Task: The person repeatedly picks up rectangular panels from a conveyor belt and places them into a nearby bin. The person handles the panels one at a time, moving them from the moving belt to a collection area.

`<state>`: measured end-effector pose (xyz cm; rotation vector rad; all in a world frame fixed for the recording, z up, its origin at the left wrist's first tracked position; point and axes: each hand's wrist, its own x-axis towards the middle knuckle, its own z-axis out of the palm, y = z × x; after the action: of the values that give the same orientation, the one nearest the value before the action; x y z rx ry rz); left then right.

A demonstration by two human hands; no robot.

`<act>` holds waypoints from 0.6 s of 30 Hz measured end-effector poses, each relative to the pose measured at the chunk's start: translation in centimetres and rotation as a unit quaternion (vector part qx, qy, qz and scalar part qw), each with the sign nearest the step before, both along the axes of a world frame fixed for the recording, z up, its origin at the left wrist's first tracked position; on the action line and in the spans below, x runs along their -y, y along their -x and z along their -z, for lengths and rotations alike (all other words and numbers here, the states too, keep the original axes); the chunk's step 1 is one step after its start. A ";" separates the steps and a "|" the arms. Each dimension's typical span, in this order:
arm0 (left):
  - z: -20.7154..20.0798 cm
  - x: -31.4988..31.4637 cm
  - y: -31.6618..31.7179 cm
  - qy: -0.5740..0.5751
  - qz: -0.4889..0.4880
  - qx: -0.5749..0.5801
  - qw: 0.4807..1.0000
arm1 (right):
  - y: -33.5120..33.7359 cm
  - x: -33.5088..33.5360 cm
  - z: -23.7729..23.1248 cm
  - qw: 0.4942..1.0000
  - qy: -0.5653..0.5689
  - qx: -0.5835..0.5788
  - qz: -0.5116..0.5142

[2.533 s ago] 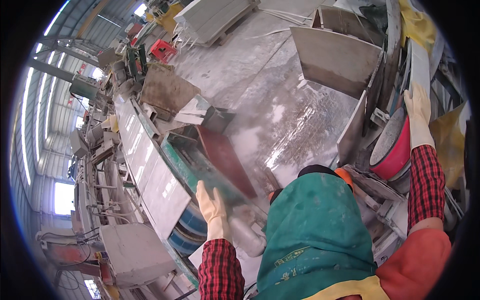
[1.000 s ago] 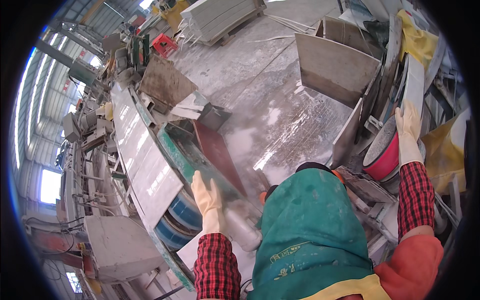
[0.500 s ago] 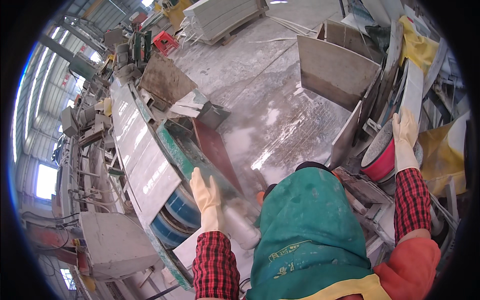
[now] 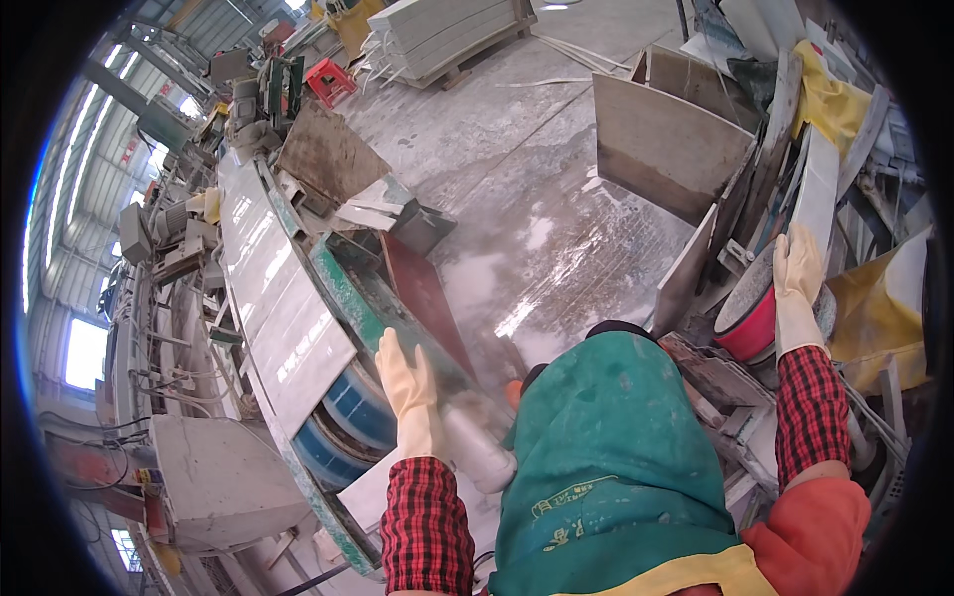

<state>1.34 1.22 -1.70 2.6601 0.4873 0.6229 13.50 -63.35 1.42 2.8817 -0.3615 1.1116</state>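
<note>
Both of my hands wear cream rubber gloves. My left hand [image 4: 407, 389] is raised beside the green-framed conveyor [image 4: 343, 288], fingers stretched and thumb apart, holding nothing. Close to it are the blue rollers [image 4: 360, 409] and the end of a glossy pale stone slab [image 4: 283, 308] on the conveyor. On the right side, my right hand [image 4: 798, 283] lies flat with fingers extended at the near end of a long white strip [image 4: 818, 184]. It appears to touch that end, though the contact is partly hidden. Next to its wrist is a drum with a pink-red rim [image 4: 747, 323].
Brown boards [image 4: 671, 144] stand upright at the right, and a dark red panel [image 4: 425, 298] leans by the conveyor. Wet concrete floor [image 4: 556, 248] lies between. Farther off are a stack of pale slabs [image 4: 447, 35] and a red stool [image 4: 330, 81].
My right hand has moved slightly toward me, its fingers still extended. My left hand stays nearly in place, and the whole view has shifted a little.
</note>
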 end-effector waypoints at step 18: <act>-0.2 -0.1 0.1 0.012 0.004 0.012 1.000 | 2.0 -2.4 -0.8 0.999 -0.015 -0.012 -0.027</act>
<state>1.28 1.28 -1.54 2.6275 0.4732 0.6412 11.55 -61.00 2.27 2.9460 -0.3033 1.0870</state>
